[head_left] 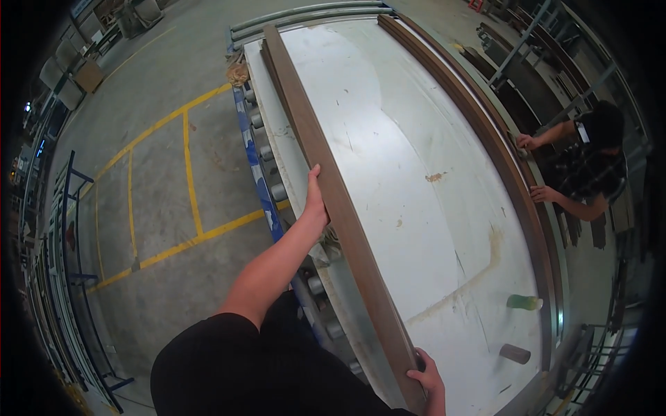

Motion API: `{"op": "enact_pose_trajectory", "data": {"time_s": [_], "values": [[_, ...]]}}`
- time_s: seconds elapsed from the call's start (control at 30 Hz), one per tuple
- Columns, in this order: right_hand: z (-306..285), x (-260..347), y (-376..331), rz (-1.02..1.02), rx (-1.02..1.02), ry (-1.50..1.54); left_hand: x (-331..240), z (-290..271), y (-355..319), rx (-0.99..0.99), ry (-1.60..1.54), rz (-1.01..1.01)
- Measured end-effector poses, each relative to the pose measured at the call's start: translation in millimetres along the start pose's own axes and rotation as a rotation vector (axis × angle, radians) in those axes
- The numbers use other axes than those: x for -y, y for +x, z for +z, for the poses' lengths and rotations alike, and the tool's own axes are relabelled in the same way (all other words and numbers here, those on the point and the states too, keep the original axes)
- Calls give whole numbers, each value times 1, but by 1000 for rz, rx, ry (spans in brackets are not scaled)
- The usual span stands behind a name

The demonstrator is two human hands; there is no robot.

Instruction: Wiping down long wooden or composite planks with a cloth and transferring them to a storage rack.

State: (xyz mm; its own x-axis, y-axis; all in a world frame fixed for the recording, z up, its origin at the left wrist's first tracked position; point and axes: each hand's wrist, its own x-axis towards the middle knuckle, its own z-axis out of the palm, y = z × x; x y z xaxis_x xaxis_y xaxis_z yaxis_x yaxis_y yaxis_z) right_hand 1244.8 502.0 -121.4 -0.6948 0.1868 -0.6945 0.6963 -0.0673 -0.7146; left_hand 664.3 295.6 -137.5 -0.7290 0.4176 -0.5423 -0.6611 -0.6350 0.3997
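Your left hand and right hand both clasp the long brown strip along the worktop's near edge. Bare white surface stretches beyond it to the co-worker's strip at the far edge.

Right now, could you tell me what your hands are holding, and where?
Both grip one long brown board: left hand on its left edge near mid-length, right hand at its near end.

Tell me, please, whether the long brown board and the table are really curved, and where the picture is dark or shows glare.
Head view: the fisheye lens bends the brown board and the white table; straight edges bow toward the rim. The corners are black. A soft sheen lies on the table's upper part. The left hand and right hand look sharp; the green bottle looks slightly blurred.
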Motion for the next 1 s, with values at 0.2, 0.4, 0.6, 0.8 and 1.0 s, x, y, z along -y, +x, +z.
{"op": "enact_pose_trajectory", "data": {"time_s": [0.2,0.4,0.6,0.8,1.0], "values": [[-34,3,28,-9,-54,9,7,22,43,-3,37,-4],[-61,31,48,-48,-143,-18,11,47,80,51,42,-7],[-56,39,55,7,-133,62,25,52,77,-32,45,-1],[-38,11,56,18,-181,-96,22,32,78,-67,122,-2],[-33,24,63,26,-234,-243,28,21,97,-80,86,11]]}}
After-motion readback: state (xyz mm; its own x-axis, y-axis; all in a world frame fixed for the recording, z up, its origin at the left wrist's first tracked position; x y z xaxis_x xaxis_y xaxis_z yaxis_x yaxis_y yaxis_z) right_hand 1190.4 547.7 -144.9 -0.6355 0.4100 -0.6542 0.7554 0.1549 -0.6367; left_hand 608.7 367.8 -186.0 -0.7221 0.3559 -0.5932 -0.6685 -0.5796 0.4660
